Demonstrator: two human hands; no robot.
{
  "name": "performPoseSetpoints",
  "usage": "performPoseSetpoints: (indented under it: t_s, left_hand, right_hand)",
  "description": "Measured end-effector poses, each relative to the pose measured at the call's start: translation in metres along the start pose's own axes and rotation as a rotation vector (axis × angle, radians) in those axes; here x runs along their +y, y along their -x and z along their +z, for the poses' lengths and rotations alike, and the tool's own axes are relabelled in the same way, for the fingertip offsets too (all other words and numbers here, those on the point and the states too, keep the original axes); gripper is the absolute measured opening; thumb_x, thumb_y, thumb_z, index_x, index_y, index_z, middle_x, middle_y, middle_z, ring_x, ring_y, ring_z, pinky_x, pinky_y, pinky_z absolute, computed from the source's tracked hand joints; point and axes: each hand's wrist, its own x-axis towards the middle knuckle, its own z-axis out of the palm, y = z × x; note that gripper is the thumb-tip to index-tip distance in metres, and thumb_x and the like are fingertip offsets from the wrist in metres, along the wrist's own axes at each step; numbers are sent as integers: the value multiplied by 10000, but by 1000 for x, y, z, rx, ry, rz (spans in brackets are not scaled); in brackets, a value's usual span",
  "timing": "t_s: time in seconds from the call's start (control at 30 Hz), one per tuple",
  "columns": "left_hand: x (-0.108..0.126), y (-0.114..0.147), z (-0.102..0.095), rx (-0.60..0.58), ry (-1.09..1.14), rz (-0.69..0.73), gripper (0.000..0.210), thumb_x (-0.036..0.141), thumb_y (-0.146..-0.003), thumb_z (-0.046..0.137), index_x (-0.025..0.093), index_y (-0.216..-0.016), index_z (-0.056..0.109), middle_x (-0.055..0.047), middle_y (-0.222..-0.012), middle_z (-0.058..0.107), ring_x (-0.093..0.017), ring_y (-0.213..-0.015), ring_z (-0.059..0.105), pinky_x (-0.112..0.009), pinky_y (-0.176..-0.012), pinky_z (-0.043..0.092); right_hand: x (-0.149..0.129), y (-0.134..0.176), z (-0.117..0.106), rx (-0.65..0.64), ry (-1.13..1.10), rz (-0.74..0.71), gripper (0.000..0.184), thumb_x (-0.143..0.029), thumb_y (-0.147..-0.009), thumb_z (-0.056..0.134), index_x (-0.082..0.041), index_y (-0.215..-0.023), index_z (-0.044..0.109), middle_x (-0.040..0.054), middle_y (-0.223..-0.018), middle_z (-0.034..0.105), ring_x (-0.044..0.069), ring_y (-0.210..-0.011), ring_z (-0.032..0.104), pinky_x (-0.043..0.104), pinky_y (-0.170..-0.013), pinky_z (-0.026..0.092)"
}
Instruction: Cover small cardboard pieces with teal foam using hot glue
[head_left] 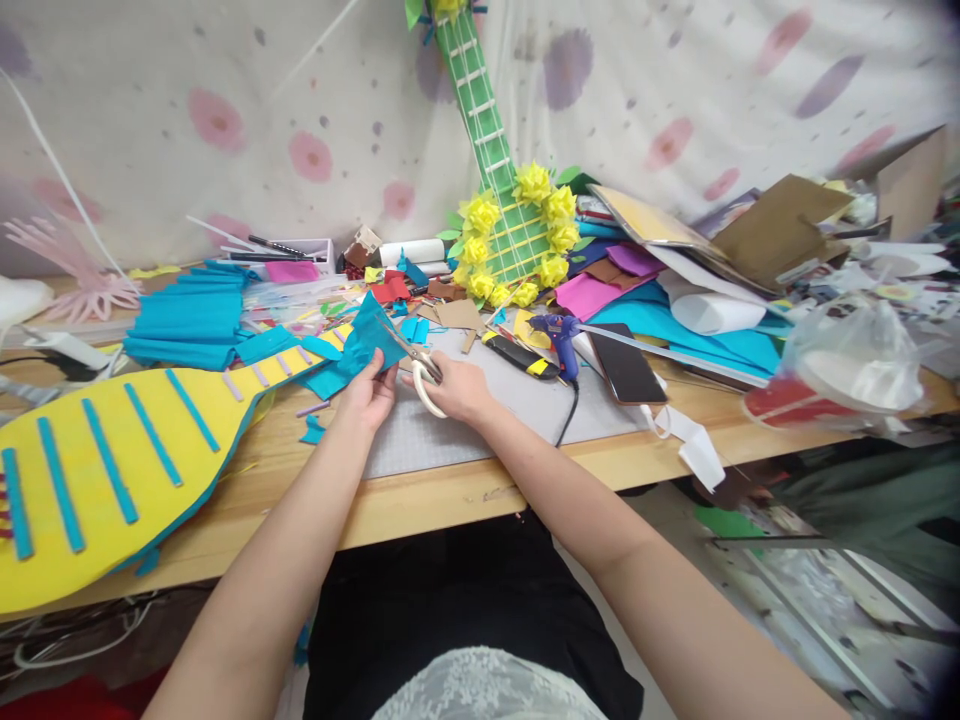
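Over a grey mat (427,440) on the wooden desk (427,515), holding blue crepe paper (364,345) pinched between thumb and fingers of the left grip (373,393). Wrapped around the pale handles of the scissors (418,360) with the right grip (456,388), closed, with blades angled up and left to the right edge of the paper. Cannot tell how deep into the paper, if at all. To the left, seeing a yellow lute-shaped board (139,460) striped in blue, with its narrow neck reaching close to the paper. Beyond that, gathered blue paper (184,320). Just right of the scissors, a black box cutter (517,357), then a purple glue gun (562,340) and a dark phone (628,365). At the back, leaning upright, a green stringed model (519,255) edged with yellow flowers (478,213).
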Motion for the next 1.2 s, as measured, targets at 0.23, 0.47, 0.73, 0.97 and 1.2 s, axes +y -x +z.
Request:
performPoseSetpoints:
  t_s: [0.23, 0.47, 0.73, 0.97, 1.2]
  left_hand:
    - [0, 2, 2, 6, -18, -30, 163, 35, -850, 484, 115, -920, 608, -9, -634, 668, -95, -544, 642, -158, -574, 551]
    - [0, 1, 1, 3, -32, -47, 130, 49, -860, 473, 108, -823, 583, -12, -627, 660, -93, -549, 641, -161, -566, 552]
    - [1, 0, 1, 18, -24, -57, 126, 49, -853, 484, 96, -814, 593, -26, -642, 658, -100, -566, 645, -166, -571, 550]
    - [1, -3, -1, 19, -25, -66, 119, 55, -853, 486, 96, -840, 597, -19, -640, 651, -98, -570, 642, -168, -584, 551]
    - [-1, 0, 1, 5, -30, -59, 142, 52, -853, 486, 92, -921, 604, -19, -640, 656, -99, -555, 639, -181, -584, 557]
  right_hand:
    - [1, 1, 0, 27, -3, -16, 636, -744, -789, 314, -230, -1052, 582, 51, -878, 703, 210, -820, 642, 263, -637, 351]
    - [0, 2, 0, 21, 1, -10, 641, -730, -806, 302, -228, -1102, 568, 52, -885, 702, 200, -834, 639, 253, -646, 348]
    - [-2, 4, 1, 19, 22, 4, 647, -717, -817, 302, -212, -1131, 556, 69, -895, 699, 209, -839, 640, 259, -651, 350]
    - [-2, 3, 3, 11, 22, 8, 662, -718, -819, 291, -209, -1155, 547, 84, -904, 698, 214, -834, 638, 264, -660, 362]
    - [-1, 0, 5, 27, -18, 5, 673, -735, -811, 259, -217, -1107, 571, 81, -873, 698, 220, -811, 638, 269, -645, 355]
